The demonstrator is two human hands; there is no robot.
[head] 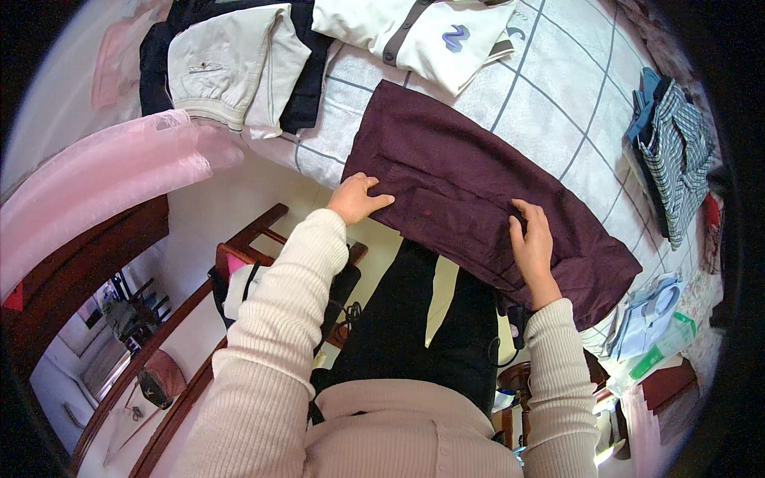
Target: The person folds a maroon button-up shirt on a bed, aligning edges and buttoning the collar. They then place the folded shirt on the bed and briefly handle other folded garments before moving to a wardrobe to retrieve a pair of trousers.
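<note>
A dark maroon piece of clothing [454, 161] lies folded over the near edge of a bed, its lower side reaching past the mattress edge. My left hand [357, 198] rests on its left end, thumb and fingers spread apart on the cloth. On its right part lies my right hand [532, 239], fingers slightly curled and touching the fabric. Whether either hand pinches any cloth cannot be made out. The right end of the garment looks creased and bunched near my right wrist.
The bed has a white checked cover [538, 89]. Beige trousers [224, 66] lie on dark clothing at the far left. Beyond the maroon cloth is a cream buttoned top [412, 30]. Striped clothing [678, 155] and a light blue shirt [648, 310] lie right. Pink curtain fabric [119, 161] hangs left.
</note>
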